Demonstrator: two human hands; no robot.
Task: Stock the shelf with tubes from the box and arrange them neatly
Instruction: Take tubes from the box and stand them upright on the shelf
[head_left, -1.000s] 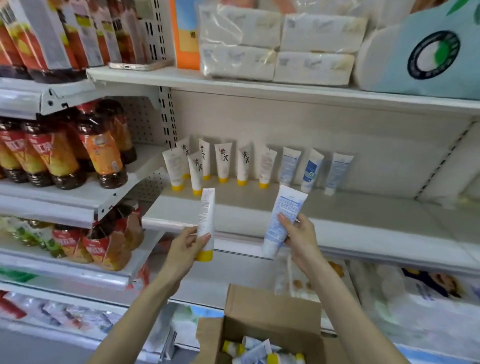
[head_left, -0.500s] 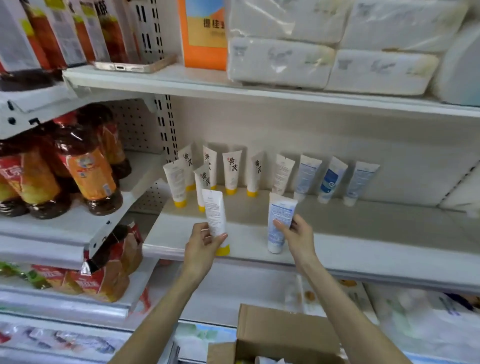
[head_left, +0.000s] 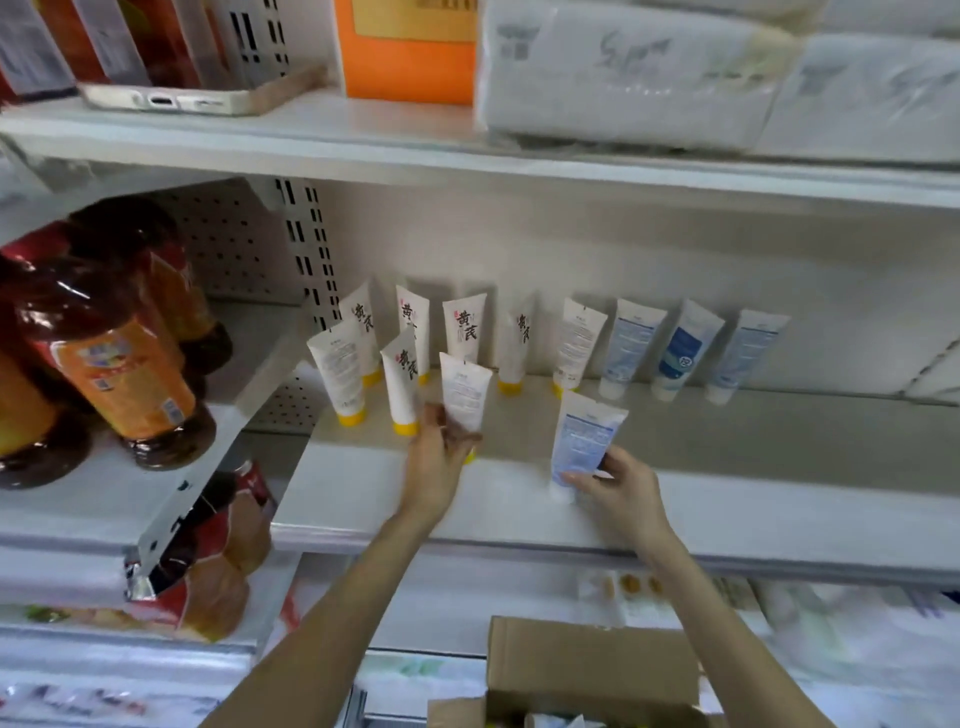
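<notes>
Yellow-capped tube (head_left: 465, 395) stands cap down over the middle shelf (head_left: 753, 467), gripped round its lower part by the left hand (head_left: 436, 467). The fingers are curled about it and blurred. Blue-printed tube (head_left: 584, 441) is pinched at its lower end between the thumb and fingers of the right hand (head_left: 623, 493). It tilts a little to the right, near the shelf's front edge. We cannot tell whether either cap touches the shelf. Both bare forearms reach up from the lower edge, and the hands are near each other. Count: we find seven standing yellow-capped tubes (head_left: 337, 371) at the left, five in a back row against the wall and two in front. Three standing blue-printed tubes (head_left: 680, 348) are just to their right. With the two in hand, that makes twelve. One box (head_left: 587, 670), brown cardboard and open, sits below between the arms. Surroundings: white metal store shelving. Dark drink bottles (head_left: 130, 374) with orange labels fill the bay to the left. The shelf above holds a phone (head_left: 197, 96), an orange carton (head_left: 410, 52) and wrapped paper packs (head_left: 623, 78).
</notes>
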